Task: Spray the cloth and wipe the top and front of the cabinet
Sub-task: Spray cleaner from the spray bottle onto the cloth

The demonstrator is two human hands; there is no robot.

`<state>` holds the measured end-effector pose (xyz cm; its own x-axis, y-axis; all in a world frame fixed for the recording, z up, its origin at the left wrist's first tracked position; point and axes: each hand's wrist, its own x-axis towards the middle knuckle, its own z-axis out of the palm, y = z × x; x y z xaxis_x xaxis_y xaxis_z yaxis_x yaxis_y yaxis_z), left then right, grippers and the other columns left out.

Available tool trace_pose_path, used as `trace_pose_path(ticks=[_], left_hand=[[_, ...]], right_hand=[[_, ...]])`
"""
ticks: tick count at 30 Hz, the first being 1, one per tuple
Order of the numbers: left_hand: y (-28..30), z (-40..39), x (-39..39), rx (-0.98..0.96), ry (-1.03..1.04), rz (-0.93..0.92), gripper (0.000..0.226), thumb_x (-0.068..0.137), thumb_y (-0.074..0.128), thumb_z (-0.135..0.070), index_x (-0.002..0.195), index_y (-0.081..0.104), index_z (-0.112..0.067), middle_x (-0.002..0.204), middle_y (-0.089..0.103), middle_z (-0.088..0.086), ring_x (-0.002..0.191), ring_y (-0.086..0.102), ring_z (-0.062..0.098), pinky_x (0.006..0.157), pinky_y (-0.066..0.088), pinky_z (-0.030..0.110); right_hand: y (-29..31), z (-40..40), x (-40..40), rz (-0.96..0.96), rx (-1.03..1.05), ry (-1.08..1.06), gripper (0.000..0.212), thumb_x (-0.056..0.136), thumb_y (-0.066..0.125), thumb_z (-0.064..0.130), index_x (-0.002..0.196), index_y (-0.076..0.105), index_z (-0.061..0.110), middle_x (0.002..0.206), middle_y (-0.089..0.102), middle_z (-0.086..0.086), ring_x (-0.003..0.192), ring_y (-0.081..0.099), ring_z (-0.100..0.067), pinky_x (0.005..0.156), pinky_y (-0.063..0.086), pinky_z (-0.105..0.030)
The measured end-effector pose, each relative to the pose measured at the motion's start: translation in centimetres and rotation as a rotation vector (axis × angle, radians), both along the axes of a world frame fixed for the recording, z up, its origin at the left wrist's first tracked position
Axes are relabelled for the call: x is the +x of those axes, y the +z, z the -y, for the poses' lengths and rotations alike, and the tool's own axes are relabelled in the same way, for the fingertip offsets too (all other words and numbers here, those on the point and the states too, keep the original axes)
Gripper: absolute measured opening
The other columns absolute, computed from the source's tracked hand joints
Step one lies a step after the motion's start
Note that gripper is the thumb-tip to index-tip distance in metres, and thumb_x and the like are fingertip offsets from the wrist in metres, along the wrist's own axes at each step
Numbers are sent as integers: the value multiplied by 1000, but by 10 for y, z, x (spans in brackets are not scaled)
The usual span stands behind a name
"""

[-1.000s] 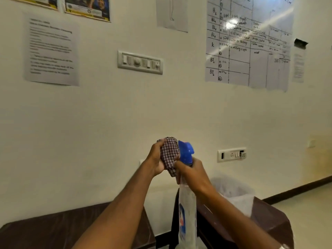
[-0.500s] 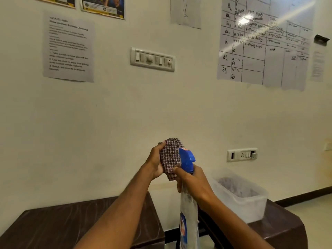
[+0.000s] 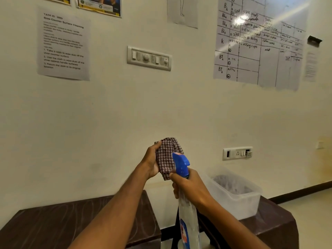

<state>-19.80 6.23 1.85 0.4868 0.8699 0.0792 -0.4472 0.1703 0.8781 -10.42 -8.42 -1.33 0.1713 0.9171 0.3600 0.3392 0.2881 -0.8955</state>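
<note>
Cream wall (image 3: pixel 125 114) is backing dark cabinets (image 3: pixel 53 223); left hand (image 3: pixel 150 164) is gripping cloth (image 3: pixel 166 155), right hand (image 3: pixel 190 187) is clutching spray bottle (image 3: pixel 187 221), its base cut off.

I see both hands raised in open air in front of the wall (image 3: pixel 107 123), with nothing between them and the plaster. Below on my left, the dark cabinet (image 3: pixel 53 225) top lies bare and open to a pass along its whole visible length. A narrow gap separates it from a second dark surface (image 3: pixel 274 221) on my right, where a clear plastic bin (image 3: pixel 239 202) takes up much of the top. The spray bottle (image 3: pixel 188 221) hangs down across that gap, blocking it.
</note>
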Motion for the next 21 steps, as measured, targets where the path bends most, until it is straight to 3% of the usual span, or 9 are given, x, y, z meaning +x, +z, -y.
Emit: trace_pose_path(ticks=[4, 7, 11, 16, 21], left_hand=[[2, 1, -1, 12, -1, 1, 41, 95, 46, -40, 107, 67, -7, 101, 71, 15, 91, 66, 29, 85, 52, 41], [0, 0, -3, 10, -1, -3, 42, 95, 46, -41, 110, 66, -7, 106, 70, 16, 97, 66, 31, 88, 52, 44], [-1, -2, -5, 1, 6, 1, 43, 96, 45, -41, 113, 65, -7, 108, 69, 16, 99, 65, 31, 85, 52, 45], [-5, -3, -8, 0, 11, -2, 42, 96, 44, -40, 114, 63, -8, 108, 68, 17, 98, 63, 31, 79, 52, 45], [-3, -2, -6, -10, 15, 3, 40, 97, 44, -39, 110, 64, -7, 104, 69, 16, 95, 64, 30, 79, 52, 43]], right_hand=[[-12, 4, -9, 60, -22, -1, 17, 89, 60, 19, 92, 57, 2, 69, 56, -11, 57, 55, -17, 57, 53, -23], [-15, 4, -6, 45, 2, -39, 20, 89, 59, 15, 93, 57, -4, 67, 56, -11, 55, 55, -17, 57, 53, -25], [-11, 5, 2, 6, 15, -56, 16, 90, 59, 16, 96, 59, 1, 63, 57, -6, 53, 56, -15, 57, 53, -26], [-6, 7, 13, 12, -5, -84, 13, 90, 58, 18, 86, 57, 6, 62, 57, -4, 53, 56, -14, 59, 53, -29], [-16, 10, 9, 11, -19, -39, 16, 90, 59, 18, 99, 59, 5, 67, 57, -7, 58, 56, -16, 60, 54, -27]])
